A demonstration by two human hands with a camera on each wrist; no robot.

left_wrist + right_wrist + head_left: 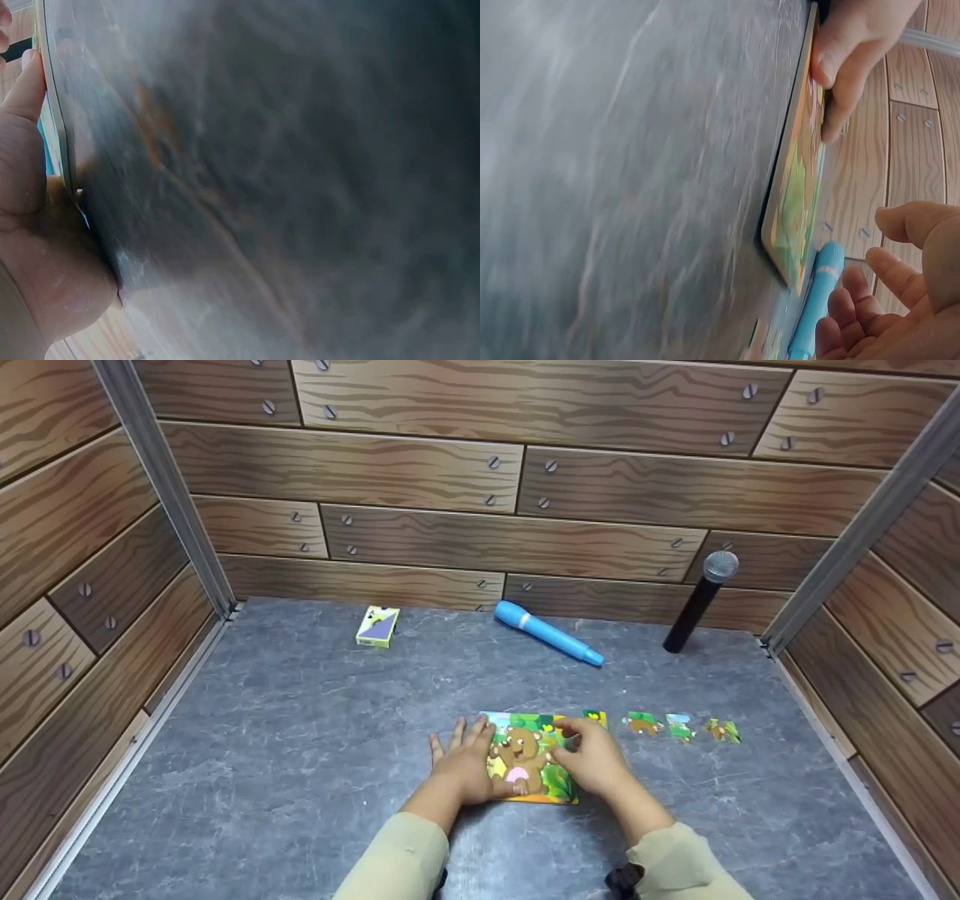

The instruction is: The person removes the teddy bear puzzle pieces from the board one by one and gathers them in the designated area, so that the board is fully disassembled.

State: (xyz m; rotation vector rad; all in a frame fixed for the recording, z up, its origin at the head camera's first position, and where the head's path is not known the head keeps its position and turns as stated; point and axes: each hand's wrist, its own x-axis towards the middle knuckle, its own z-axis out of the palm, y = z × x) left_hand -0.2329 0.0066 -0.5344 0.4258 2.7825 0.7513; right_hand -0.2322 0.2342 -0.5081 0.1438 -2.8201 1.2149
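Observation:
A picture puzzle with a cartoon bear (pixel 523 746) lies flat on the grey table. My left hand (pixel 463 765) rests on its left side with the fingers spread and straight. In the left wrist view, part of that hand (pixel 34 187) shows at the left edge. My right hand (pixel 596 757) is over the puzzle's right side, its thumb and forefinger apart. In the right wrist view, that hand (pixel 911 292) has loosely bent fingers with nothing visible between them, and the puzzle (pixel 799 202) appears as a thin board.
Several small puzzle pieces (pixel 643 724) lie in a row right of the board. Behind are a yellow and purple card box (pixel 377 626), a blue marker-like stick (pixel 549 634) and an upright black microphone (pixel 697 604). Wood-patterned walls (pixel 420 532) enclose the grey table (pixel 300 757).

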